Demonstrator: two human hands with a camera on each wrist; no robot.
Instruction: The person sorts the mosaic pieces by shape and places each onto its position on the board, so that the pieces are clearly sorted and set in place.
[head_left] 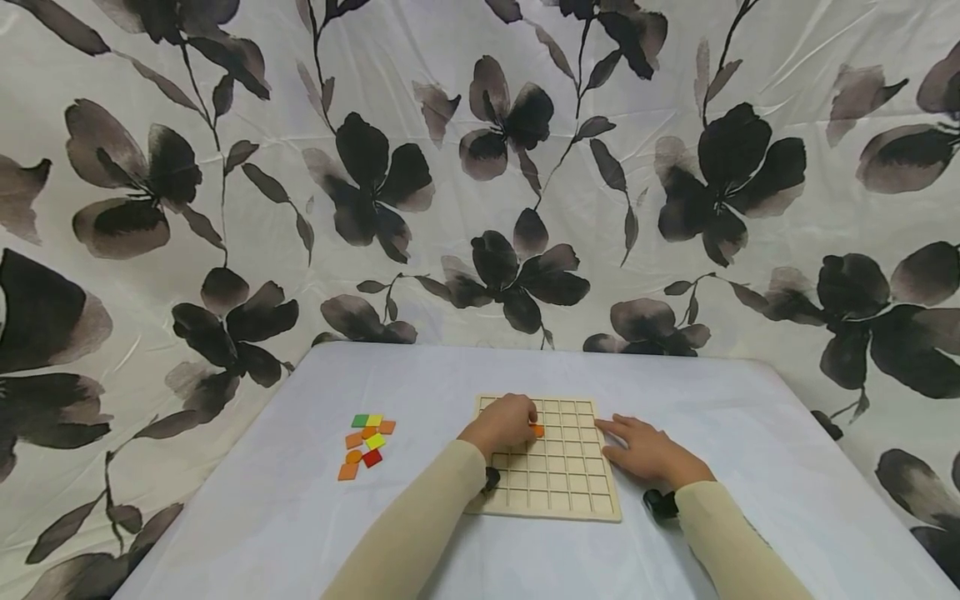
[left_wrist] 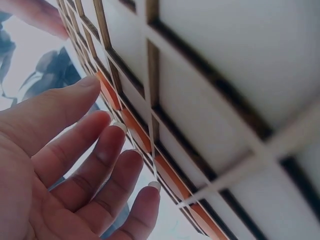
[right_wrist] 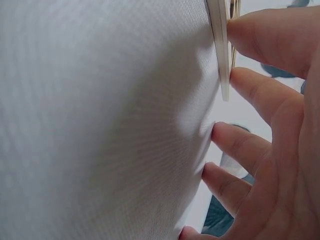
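A pale wooden grid board [head_left: 570, 467] lies on the white table. My left hand [head_left: 508, 421] is over its upper left part, the thumb touching an orange piece [head_left: 538, 431] set in a cell. In the left wrist view that orange piece [left_wrist: 109, 91] is first in a line of several in the cells, such as another orange piece [left_wrist: 171, 177]. The other left fingers are loosely bent near the board. My right hand [head_left: 648, 452] lies at the board's right side with fingers spread; thumb and forefinger touch its edge [right_wrist: 223, 55], while other fingertips rest on the cloth.
Left of the board lies a loose group of flat pieces, among them a green square [head_left: 360, 421], a yellow square [head_left: 375, 442], a red square [head_left: 372, 457] and an orange round piece [head_left: 354, 457]. Behind the table hangs a floral cloth [head_left: 450, 192].
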